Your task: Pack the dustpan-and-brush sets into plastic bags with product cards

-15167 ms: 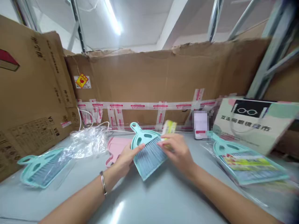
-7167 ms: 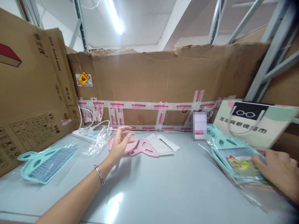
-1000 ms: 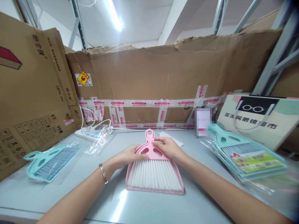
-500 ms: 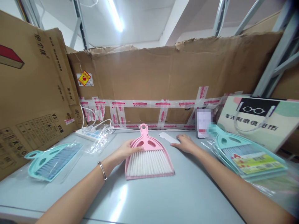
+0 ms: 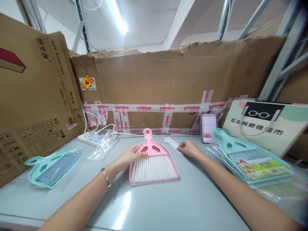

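Observation:
A pink dustpan with a white-bristled pink brush nested in it [image 5: 152,162] lies flat at the table's middle, handle pointing away. My left hand [image 5: 128,157], with a bracelet on the wrist, rests on its left edge, fingers laid over the brush's top. My right hand [image 5: 189,148] is to the right of the set, its fingers pinched on the near end of a white paper card [image 5: 171,141] lying on the table.
A bagged teal brush set [image 5: 53,162] lies at the left. A stack of bagged teal sets [image 5: 252,158] sits at the right under a paper bag [image 5: 264,123]. A power strip [image 5: 92,138] and loose plastic [image 5: 102,146] lie behind. Cardboard walls [image 5: 168,80] ring the grey table [image 5: 168,205].
A second ago both hands were on the pink set. My right hand left it and reached right to the white card, now pinching it. The left hand stays on the brush.

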A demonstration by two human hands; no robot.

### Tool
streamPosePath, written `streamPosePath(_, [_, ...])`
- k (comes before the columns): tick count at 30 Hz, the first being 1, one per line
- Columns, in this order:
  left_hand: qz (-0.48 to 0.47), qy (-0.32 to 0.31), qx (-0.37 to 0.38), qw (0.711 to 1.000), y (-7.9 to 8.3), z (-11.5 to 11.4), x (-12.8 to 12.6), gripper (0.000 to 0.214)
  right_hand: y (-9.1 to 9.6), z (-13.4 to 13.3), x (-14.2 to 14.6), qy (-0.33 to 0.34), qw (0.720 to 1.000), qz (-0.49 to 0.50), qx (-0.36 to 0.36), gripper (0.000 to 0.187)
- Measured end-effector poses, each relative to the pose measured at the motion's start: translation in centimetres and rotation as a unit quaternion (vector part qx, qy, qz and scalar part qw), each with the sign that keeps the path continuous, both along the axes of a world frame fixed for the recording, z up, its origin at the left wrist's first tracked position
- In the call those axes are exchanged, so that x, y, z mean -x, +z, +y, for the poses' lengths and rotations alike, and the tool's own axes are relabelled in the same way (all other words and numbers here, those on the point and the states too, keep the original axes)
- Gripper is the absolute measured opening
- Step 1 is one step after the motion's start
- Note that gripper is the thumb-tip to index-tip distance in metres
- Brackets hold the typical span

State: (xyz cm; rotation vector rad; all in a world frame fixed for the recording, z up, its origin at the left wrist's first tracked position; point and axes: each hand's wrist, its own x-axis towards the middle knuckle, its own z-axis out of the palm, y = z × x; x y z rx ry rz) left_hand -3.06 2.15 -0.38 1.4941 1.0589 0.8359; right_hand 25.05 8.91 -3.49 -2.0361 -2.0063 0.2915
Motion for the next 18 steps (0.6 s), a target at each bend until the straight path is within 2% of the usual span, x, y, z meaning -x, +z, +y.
streamPosePath(2, [-0.001,0.001,0.000,1.000,0.0,0.0,0.0,0.050,-0.2,-0.1,0.1,-0.008,1.000,-0.008,-0.010,0.021])
streamPosePath(6, [-0.002,0.004,-0.005,1.000,-0.1,0.1,0.0,0.050,-0.4,-0.5,0.8,-0.018,0.999,-0.029,-0.031,0.052])
streamPosePath(8, [0.001,0.008,-0.005,1.000,0.0,0.0,0.0,0.051,-0.3,-0.8,1.2,-0.007,0.999,-0.039,-0.032,0.050])
streamPosePath(11, [0.005,0.008,-0.002,1.000,0.2,-0.1,-0.1,0.050,0.0,-1.2,1.7,0.010,0.998,-0.059,-0.029,0.030])
streamPosePath(13, [0.006,0.005,0.001,1.000,0.3,-0.2,-0.2,0.048,0.2,-1.4,1.9,0.014,0.997,-0.070,-0.031,0.024])
streamPosePath(18, [0.001,0.008,0.001,1.000,0.5,-0.2,-0.2,0.047,0.1,-1.8,2.2,0.008,0.997,-0.047,-0.063,0.043])
